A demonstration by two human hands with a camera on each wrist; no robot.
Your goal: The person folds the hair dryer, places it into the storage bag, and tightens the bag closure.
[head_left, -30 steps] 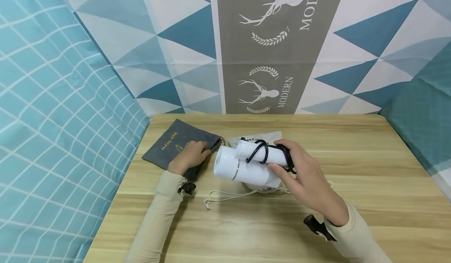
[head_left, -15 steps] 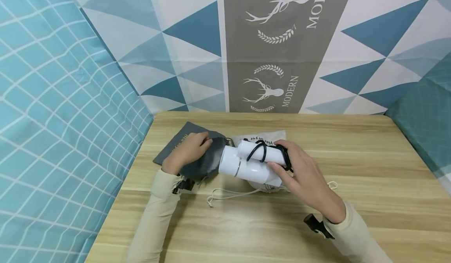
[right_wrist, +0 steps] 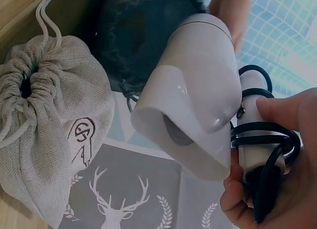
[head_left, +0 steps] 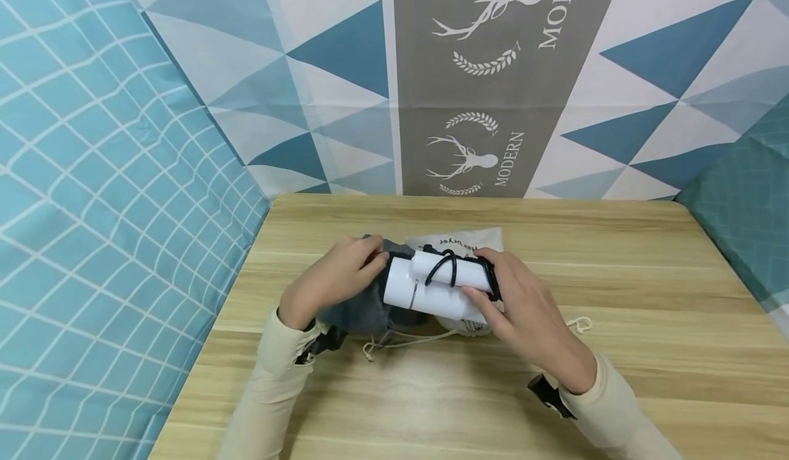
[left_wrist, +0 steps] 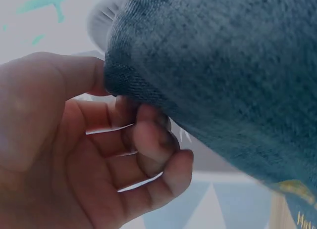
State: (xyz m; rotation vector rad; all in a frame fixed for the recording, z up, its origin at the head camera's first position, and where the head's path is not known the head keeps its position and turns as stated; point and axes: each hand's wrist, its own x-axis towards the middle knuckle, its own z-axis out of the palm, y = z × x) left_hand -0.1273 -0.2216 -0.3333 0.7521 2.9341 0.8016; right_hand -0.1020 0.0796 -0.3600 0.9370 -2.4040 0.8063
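Note:
My right hand [head_left: 530, 309] grips a white hair dryer [head_left: 434, 300] by its folded handle, which has a black cord [right_wrist: 262, 130] wound around it. The dryer is held sideways, one end of its barrel pointing left. At that end, my left hand [head_left: 335, 278] pinches the rim of a dark grey cloth drawstring bag [head_left: 357, 313] between thumb and fingers. The bag's mouth faces the barrel; whether the barrel's end is inside the cloth, I cannot tell. Behind and below the dryer, a beige drawstring bag [right_wrist: 84, 75] rests on the table with its neck gathered and its sides bulging.
The wood-grain table [head_left: 647, 309] extends to the right and front. The beige bag's pale cord [head_left: 425, 339] trails left across it. Patterned cloth [head_left: 459, 70] hangs behind the back edge, and blue checked cloth [head_left: 92, 207] along the left.
My left hand has picked up the grey bag from flat on the table and brought its mouth to the dryer's left end. My right hand stays nearly in place with the dryer.

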